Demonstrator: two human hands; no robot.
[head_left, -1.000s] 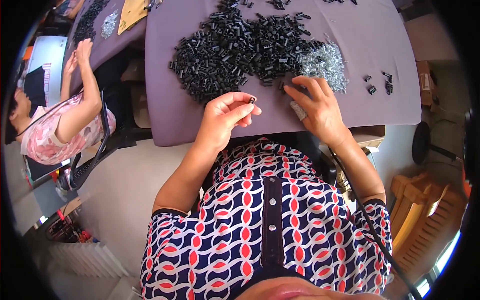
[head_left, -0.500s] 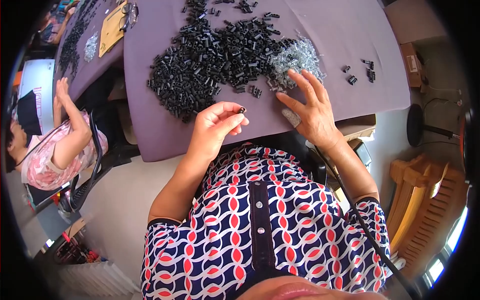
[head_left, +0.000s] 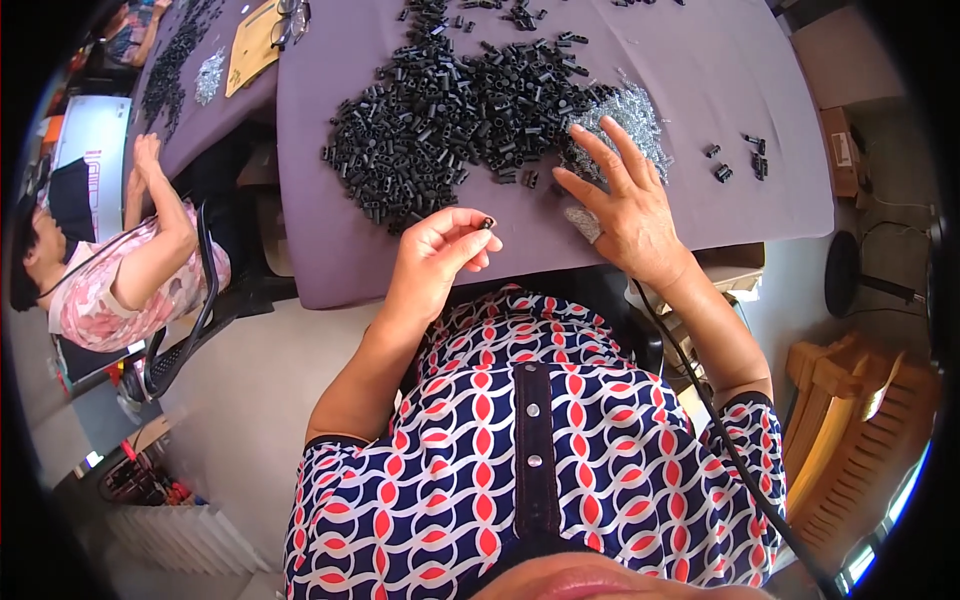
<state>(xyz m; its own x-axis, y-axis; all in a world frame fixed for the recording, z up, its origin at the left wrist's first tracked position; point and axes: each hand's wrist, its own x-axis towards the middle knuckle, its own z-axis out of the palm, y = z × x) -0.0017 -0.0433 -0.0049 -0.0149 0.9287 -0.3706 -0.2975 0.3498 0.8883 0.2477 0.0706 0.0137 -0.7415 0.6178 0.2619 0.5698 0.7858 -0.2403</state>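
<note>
Between thumb and fingertips, my left hand (head_left: 445, 250) pinches a small black plastic part (head_left: 487, 223) just above the table's near edge. My right hand (head_left: 635, 205) has its fingers spread over the near side of a pile of small clear and silvery pieces (head_left: 640, 120). Its thumb carries a whitish wrap (head_left: 582, 222). Whether the fingertips hold any piece cannot be made out. A large heap of short black plastic parts (head_left: 420, 140) lies beyond my left hand, touching the clear pile. One black part (head_left: 530, 178) sits apart at the heap's near edge.
Several black pieces (head_left: 723, 172) lie apart on the right of the purple-covered table (head_left: 740, 225). Another person (head_left: 130, 260) sits at the left, by a second table with an orange-yellow envelope (head_left: 252, 45) and glasses (head_left: 290, 22). A black cable (head_left: 720, 440) runs past my right arm.
The whole view has shifted slightly, so the table appears further right and higher. My left hand keeps its pinch on the black part. My right hand stays spread at the clear pile.
</note>
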